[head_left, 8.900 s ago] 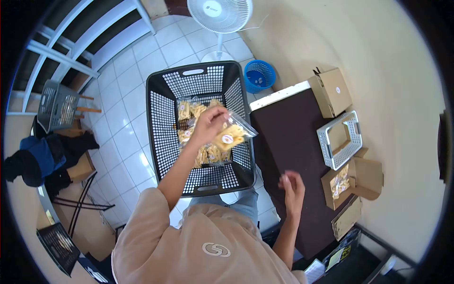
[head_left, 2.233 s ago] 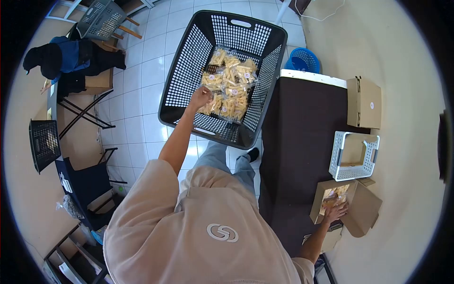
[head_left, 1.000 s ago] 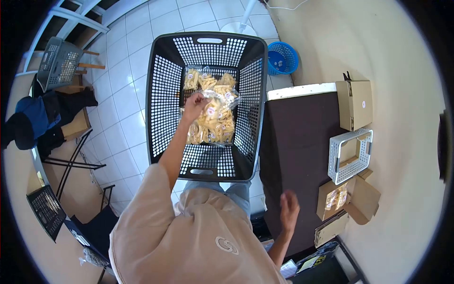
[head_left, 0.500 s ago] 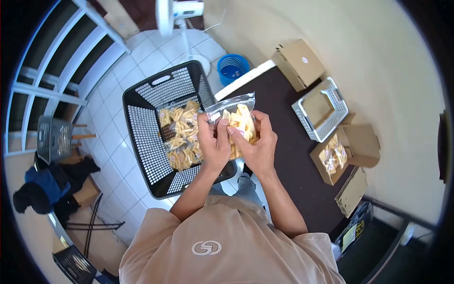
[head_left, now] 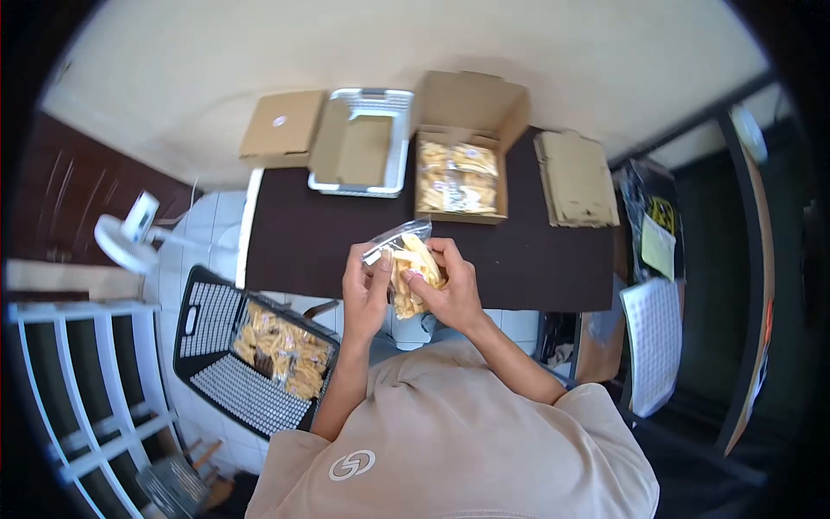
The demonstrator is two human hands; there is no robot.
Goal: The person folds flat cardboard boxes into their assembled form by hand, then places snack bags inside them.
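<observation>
A dark table (head_left: 294, 251) stands against the cream wall. At its back edge sits an open cardboard box (head_left: 458, 177) filled with snack packets. Just left of that box is a white plastic basket (head_left: 363, 147), and further left a closed cardboard box (head_left: 281, 130). Right of the open box lies a stack of flat cardboard (head_left: 575, 177). Left of the table, on the floor, are a black laundry basket (head_left: 251, 363) holding more packets and a white fan (head_left: 125, 242).

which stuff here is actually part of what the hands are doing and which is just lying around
In use:
snack bag, held by left hand and right hand
open box with bags already inside
black basket of more bags

Lying about:
closed box
white tray
flat cardboard
fan
</observation>
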